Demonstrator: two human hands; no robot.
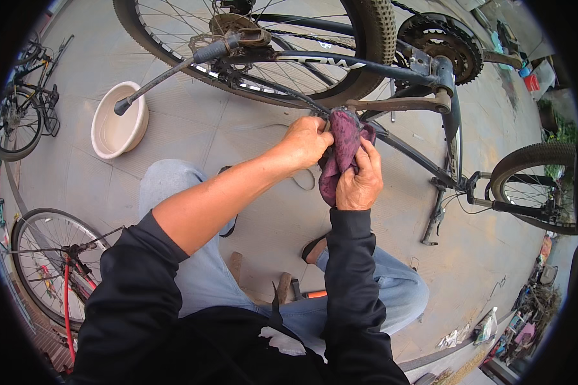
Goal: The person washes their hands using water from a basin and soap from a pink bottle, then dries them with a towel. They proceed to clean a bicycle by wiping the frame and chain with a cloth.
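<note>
A mottled purple cloth [344, 139] is bunched around something at the end of the near crank arm [400, 103]. What it covers is hidden. My right hand [359, 178] grips the cloth from below, fingers along its right side. At the left edge, my left hand [306, 142] pinches the cloth between thumb and curled fingers. Both hands are close to the black frame [404, 144] of a bicycle that appears to be turned upside down. Its knobbly rear tyre [383, 43] and the dark chainring [440, 45] lie beyond my hands.
The kickstand [161, 79] juts left above a cream basin [137, 139]. Handlebar [436, 216] and front wheel [534, 187] are at right. Other bicycles [21, 115] stand left, one with a red frame [67, 298]. An orange-handled tool [313, 294] lies between my legs, near a wooden piece [283, 287].
</note>
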